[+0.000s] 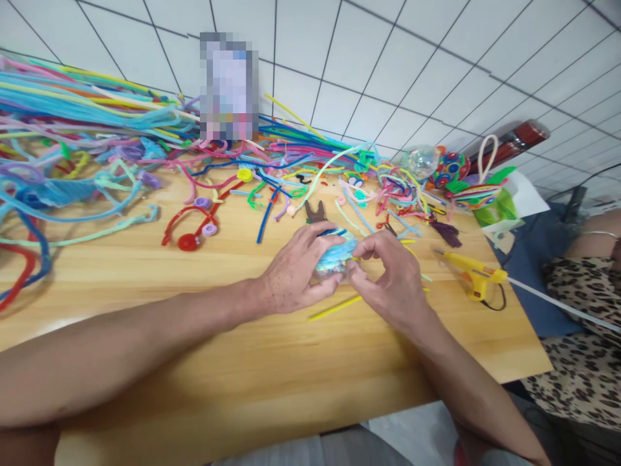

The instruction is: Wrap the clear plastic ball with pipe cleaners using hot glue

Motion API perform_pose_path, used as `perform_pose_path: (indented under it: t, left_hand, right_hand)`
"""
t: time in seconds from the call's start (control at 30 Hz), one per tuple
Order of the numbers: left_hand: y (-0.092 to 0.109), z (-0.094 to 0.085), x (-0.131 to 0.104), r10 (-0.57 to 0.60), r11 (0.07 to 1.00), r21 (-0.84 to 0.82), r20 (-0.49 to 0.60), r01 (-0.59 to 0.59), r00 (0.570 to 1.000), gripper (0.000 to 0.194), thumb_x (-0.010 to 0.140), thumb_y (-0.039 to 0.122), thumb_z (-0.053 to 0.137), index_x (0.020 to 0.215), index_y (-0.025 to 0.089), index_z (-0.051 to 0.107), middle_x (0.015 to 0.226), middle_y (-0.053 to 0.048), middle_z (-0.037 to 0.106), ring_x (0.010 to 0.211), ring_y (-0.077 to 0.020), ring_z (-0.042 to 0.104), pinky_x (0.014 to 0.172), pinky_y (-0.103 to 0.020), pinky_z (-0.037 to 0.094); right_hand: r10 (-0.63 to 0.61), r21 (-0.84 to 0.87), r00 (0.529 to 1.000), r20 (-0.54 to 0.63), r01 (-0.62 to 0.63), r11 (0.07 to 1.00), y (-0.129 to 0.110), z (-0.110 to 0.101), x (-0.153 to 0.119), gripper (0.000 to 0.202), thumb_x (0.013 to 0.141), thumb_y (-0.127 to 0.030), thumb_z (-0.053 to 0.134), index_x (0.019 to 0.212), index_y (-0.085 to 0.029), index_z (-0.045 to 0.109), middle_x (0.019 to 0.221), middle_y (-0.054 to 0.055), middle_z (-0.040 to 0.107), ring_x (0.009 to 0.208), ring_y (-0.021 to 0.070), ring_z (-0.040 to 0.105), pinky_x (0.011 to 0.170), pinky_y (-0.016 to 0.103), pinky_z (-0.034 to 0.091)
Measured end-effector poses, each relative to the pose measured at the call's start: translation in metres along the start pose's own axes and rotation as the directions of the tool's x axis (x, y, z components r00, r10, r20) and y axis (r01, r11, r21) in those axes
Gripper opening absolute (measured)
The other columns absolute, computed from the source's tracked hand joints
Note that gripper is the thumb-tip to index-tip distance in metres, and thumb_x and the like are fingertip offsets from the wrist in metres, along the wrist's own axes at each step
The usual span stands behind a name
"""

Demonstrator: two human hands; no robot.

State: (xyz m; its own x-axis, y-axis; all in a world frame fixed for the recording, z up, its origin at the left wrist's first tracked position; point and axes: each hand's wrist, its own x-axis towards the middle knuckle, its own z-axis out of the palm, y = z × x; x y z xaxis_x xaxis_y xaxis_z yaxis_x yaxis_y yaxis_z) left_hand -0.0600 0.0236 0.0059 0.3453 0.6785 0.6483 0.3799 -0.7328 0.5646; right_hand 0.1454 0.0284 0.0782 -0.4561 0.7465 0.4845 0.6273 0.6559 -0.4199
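Note:
My left hand [291, 268] is closed around a small rounded ball [336, 251] covered in light-blue fuzzy strips, with a darker blue band on top and a shiny, clear-looking underside. My right hand [392, 275] pinches at the ball's right edge, thumb and forefinger nearly together. A bit of yellow shows by those fingertips, but what they grip is too small to make out. Just beyond the ball lie dark-jawed pliers [315, 211], their handles hidden behind my left hand. On the table below the ball is a yellow pipe cleaner [334, 308].
Bundles of coloured pipe cleaners [97, 107] line the tiled wall. A red pipe-cleaner piece [188, 241] with coils lies left. To the right are a yellow glue gun [475, 272], a decorated ball [449, 169] and a clear ball [421, 160]. Another person [582, 369] sits at the right edge.

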Motion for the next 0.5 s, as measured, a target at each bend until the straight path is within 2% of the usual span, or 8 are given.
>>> perform_pose_path:
  t: [0.5]
  left_hand:
    - [0.0018, -0.0015, 0.0009, 0.002, 0.999, 0.048, -0.012, -0.001, 1.000, 0.052, 0.097, 0.033, 0.067, 0.143, 0.020, 0.045, 0.144, -0.022, 0.055, 0.139, -0.0356, 0.056, 0.114, -0.058, 0.053]
  right_hand:
    - [-0.025, -0.018, 0.999, -0.038, 0.024, 1.000, 0.0033, 0.0027, -0.0021, 0.018, 0.086, -0.014, 0.066, 0.096, -0.026, 0.058, 0.088, 0.001, 0.064, 0.083, 0.0209, 0.065, 0.073, 0.036, 0.052]
